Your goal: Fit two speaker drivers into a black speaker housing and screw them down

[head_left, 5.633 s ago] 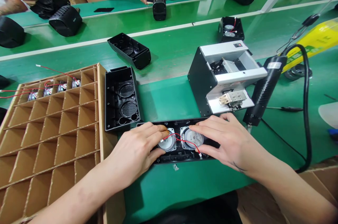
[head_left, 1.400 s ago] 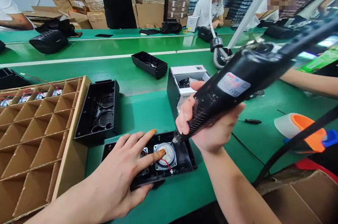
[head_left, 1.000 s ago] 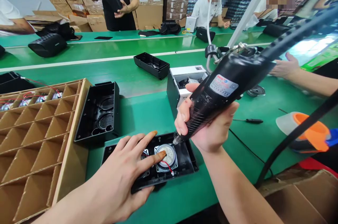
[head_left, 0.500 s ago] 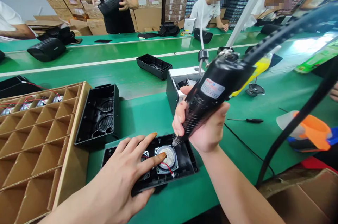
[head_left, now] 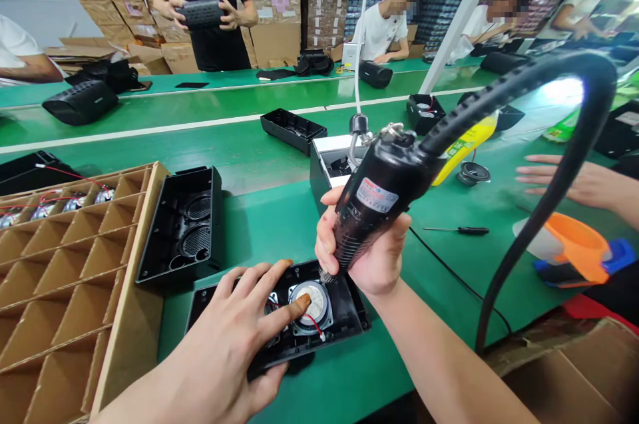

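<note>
My left hand [head_left: 237, 327] spans a black speaker housing [head_left: 344, 321], thumb along its near side and fingers across the top. One of its fingertips presses on a round speaker driver [head_left: 318, 304] with a short red wire. A second driver is mostly covered by the fingers. My right hand [head_left: 382, 271] is wrapped around a black electric screwdriver [head_left: 364, 208], tilted with its tip down at the driver's upper right corner. Whether the bit touches a screw is hidden. Another black housing [head_left: 182, 231] with two round grilles lies at the left.
A cardboard divider box [head_left: 124, 331] with several drivers stands left. On the right are a small screwdriver [head_left: 472, 231], a loose driver [head_left: 473, 174], an orange object [head_left: 582, 244] and a co-worker's hand [head_left: 574, 181]. The thick black cable [head_left: 529, 231] arches there. Behind, a person [head_left: 207, 11] holds a speaker.
My two hands keep their places on the housing and the electric screwdriver, which stands a little more upright. A co-worker's hand has come in at the right. The person behind has turned the speaker level.
</note>
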`<control>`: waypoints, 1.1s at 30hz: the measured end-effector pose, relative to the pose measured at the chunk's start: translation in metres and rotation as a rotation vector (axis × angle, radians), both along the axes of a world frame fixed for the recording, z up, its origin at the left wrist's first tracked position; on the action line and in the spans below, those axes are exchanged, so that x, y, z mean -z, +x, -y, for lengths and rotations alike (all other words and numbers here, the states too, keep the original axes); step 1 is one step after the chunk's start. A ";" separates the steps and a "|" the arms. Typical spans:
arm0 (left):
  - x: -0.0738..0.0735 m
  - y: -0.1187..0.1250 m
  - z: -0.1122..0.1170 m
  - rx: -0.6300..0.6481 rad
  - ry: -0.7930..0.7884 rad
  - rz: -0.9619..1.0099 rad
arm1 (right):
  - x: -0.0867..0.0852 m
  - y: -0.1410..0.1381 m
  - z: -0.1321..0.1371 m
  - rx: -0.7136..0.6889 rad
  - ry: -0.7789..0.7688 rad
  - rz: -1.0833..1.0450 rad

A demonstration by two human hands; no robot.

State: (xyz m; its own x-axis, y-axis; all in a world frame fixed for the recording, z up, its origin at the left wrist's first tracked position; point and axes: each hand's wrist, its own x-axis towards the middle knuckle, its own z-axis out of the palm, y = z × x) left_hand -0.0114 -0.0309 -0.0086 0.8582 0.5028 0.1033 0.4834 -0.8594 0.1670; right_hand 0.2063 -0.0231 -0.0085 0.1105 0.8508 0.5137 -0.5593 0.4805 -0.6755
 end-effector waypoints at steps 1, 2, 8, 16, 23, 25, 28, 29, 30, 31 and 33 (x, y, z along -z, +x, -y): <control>0.001 0.001 0.000 -0.009 -0.002 0.003 | 0.001 0.000 0.000 -0.009 0.001 0.010; 0.003 0.001 0.000 -0.016 -0.004 0.008 | 0.001 0.000 0.000 -0.019 0.001 0.021; 0.015 0.000 -0.003 0.002 0.007 0.043 | 0.004 -0.001 0.002 -0.066 -0.011 0.063; 0.009 0.004 0.004 -0.079 0.036 0.017 | -0.013 -0.002 0.007 -0.024 -0.020 0.073; 0.018 -0.020 -0.012 0.076 0.048 -0.055 | -0.073 0.048 0.021 0.644 0.119 0.088; 0.024 -0.029 -0.014 0.079 0.057 -0.026 | -0.077 0.059 0.013 0.742 0.150 0.129; 0.027 -0.036 -0.012 0.087 0.070 0.000 | -0.072 0.064 0.000 0.730 0.116 0.187; 0.025 -0.036 -0.010 0.070 0.070 -0.006 | -0.068 0.064 -0.003 0.719 0.102 0.202; 0.024 -0.035 -0.008 0.044 0.069 -0.019 | -0.065 0.063 -0.004 0.714 0.090 0.211; 0.022 -0.034 -0.007 0.021 0.069 -0.036 | -0.062 0.063 -0.005 0.712 0.081 0.216; 0.020 -0.032 -0.006 0.000 0.069 -0.080 | -0.057 0.062 -0.003 0.708 0.076 0.223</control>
